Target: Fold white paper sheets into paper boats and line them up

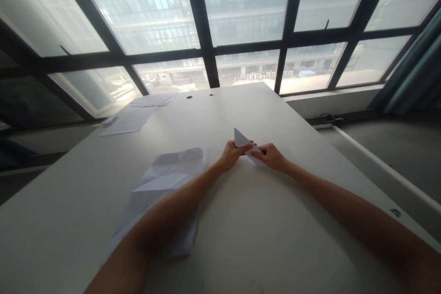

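A small folded piece of white paper [241, 139] is held just above the table, with one pointed corner standing up. My left hand [234, 153] pinches it from the left, the thumb lying across its face. From the right, my right hand [270, 156] grips its lower edge between thumb and fingers. Something dark shows by the right fingers, too small to make out. Under and beside my left forearm lie creased white sheets [182, 165], partly hidden by the arm.
The white table [248, 239] reaches toward large dark-framed windows. More paper sheets [131, 120] lie at its far left. Two small holes [189, 97] are near the far edge. A small dark mark [395, 212] is at the right edge, and a blue curtain [409, 73] hangs beyond.
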`<state>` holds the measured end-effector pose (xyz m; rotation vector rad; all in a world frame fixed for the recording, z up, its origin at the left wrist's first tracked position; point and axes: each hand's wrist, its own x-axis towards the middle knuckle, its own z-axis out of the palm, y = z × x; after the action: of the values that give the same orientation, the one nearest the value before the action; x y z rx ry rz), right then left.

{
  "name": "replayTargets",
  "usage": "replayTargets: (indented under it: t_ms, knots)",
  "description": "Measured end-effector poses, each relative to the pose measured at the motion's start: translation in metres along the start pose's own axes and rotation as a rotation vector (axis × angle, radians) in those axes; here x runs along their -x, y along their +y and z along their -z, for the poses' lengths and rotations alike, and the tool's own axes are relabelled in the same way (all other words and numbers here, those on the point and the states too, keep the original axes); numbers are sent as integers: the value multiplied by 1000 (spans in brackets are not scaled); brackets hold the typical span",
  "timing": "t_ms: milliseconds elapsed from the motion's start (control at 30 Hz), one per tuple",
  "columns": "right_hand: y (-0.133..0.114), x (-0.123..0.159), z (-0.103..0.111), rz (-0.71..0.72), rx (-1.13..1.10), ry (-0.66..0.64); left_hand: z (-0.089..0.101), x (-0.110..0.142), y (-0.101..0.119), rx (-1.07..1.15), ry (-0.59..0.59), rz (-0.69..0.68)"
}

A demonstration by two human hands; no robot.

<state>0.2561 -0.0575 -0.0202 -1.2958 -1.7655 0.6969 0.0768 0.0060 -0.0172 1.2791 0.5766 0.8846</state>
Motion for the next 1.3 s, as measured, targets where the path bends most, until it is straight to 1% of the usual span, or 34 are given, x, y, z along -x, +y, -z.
replayTargets:
  t_ms: [133,367,567,767,1033,1167,1300]
  knots:
    - [-1,1,-1,-17,-9,31,-1,1,1,-17,-24,-35]
    - [1,1,-4,11,53,73,-4,1,1,-57,6,-90]
    - [1,0,-3,20,4,19,-3,1,1,-65,-10,-57]
    - [1,-1,-2,-7,-26,-1,-3,1,2,-45,-13,-29]
    - [2,-1,-2,31,-53,8,0,-1,3,-27,-72,2]
    - [0,0,-2,9,-77,21,-1,1,6,-31,-72,5]
    - [-2,1,-1,-35,-74,-23,-4,3,8,-39,-37,38]
